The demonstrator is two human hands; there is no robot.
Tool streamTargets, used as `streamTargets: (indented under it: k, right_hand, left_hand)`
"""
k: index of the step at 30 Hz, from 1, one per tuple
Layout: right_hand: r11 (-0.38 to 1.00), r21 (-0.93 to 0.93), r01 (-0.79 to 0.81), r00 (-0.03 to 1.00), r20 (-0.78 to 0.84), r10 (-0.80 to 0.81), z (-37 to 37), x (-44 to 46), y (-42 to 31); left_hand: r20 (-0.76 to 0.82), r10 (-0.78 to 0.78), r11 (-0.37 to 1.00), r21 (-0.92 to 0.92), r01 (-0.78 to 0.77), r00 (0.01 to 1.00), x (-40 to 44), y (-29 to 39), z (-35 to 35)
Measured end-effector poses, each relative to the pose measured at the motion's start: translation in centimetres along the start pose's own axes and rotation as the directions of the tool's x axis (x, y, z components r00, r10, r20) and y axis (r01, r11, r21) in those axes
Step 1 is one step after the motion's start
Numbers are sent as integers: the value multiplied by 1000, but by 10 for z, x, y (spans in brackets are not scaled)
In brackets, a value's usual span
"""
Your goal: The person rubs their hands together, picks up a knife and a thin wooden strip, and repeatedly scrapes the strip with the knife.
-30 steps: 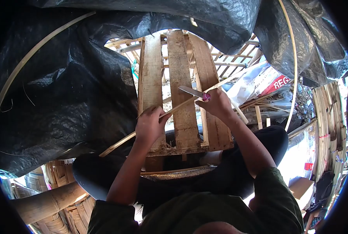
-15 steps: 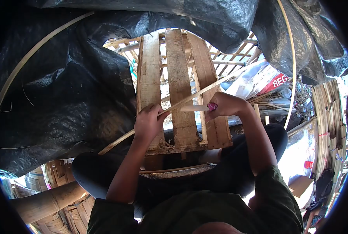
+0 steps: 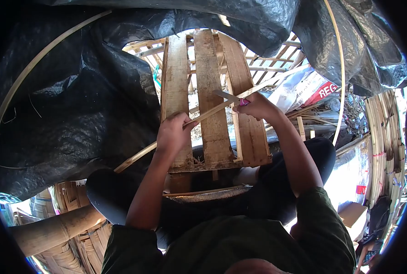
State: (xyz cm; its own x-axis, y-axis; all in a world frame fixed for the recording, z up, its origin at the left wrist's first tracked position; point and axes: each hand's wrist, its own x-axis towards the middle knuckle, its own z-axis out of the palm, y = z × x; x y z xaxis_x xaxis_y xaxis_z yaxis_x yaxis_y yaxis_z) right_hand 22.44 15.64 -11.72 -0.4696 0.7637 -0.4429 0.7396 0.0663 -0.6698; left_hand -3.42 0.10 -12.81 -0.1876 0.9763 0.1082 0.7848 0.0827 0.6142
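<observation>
A long, thin bamboo strip (image 3: 141, 153) runs slantwise from above my left knee up across the wooden slats. My left hand (image 3: 172, 133) is closed round it near its middle. In my right hand (image 3: 257, 108) is a knife (image 3: 227, 96), its handle wrapped in something pink. Its pale blade points left and lies across the strip, close to its upper edge; whether it touches cannot be told. Below both hands stands a rough bench of wooden slats (image 3: 208, 68), with shavings along its near edge.
Black plastic sheeting (image 3: 75, 118) hangs at the left and overhead. A curved bamboo strip (image 3: 338, 50) arcs down at the right, before a white and red sack (image 3: 304, 89). Upright bamboo strips (image 3: 381, 146) stand farther right. A thick bamboo pole (image 3: 59, 230) lies at lower left.
My right hand has moved up with the knife, whose blade has gone from below the strip to its upper side. My left hand keeps its hold, shifted slightly upward.
</observation>
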Motion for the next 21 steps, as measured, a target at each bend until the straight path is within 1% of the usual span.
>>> streamTargets:
  k: [2,3,4,5,6,7,9,10,12,13,14,15,16,17,18,19,20,21]
  right_hand:
    - [999,46,24,997,-69,-21,4,4,4]
    - [999,30,42,994,-101,-38,4,1,2]
    - [999,31,41,994,-100,-38,5,3,7]
    - [984,-49,172,971,-160,-178,6,5,10]
    - [946,-135,294,925,-208,-318,7,6,14]
    - [947,-134,293,926,-207,-316,6,7,17]
    - [977,-142,158,977,-124,-175,0,-1,4]
    - [978,-141,156,977,-122,-174,0,-3,0]
    - [976,126,179,921,-370,-121,2,-8,-6]
    - [973,55,222,910,-369,-187,-1,-9,-5]
    - [974,57,219,913,-364,-184,1,-8,0]
    - [970,-185,159,858,-460,-229,7,-5,9]
    - [910,-409,66,790,-536,-298,13,1,18]
    - [938,-348,1,801,-561,-209,27,5,24]
    - [633,-773,44,796,-356,-490,43,10,23]
    - [822,-559,106,816,-424,-393,58,6,28]
    - [943,-296,153,839,-465,-282,65,-6,6]
    - [902,-367,229,768,-501,-399,62,0,14]
  left_hand:
    - [27,-18,999,-48,20,999,2,1,-2]
    - [28,-20,999,-48,21,999,2,1,-1]
    - [24,-20,998,-54,21,1000,2,0,-1]
    - [22,-20,998,-61,21,1000,2,0,-1]
    - [24,-20,998,-61,21,1000,3,0,0]
    - [36,-18,999,-42,19,999,4,-1,0]
    - [51,-19,1000,-22,20,999,4,0,-1]
    - [42,-3,1000,-25,4,999,3,0,-2]
    - [34,10,1000,-28,-9,999,3,0,-1]
    - [19,19,1000,-23,-18,1000,3,0,0]
    - [6,26,1000,-18,-25,1000,2,-1,2]
    - [10,20,1000,-20,-20,1000,0,-2,4]
    - [-30,45,999,8,-45,999,-1,-3,7]
    - [-71,73,997,38,-71,995,-1,-5,9]
    - [-72,74,997,38,-72,995,-1,-6,11]
    - [-90,120,991,62,-115,989,-2,-7,12]
    - [-107,169,983,87,-160,980,-2,-7,12]
    - [-106,172,983,87,-164,979,-1,-7,13]
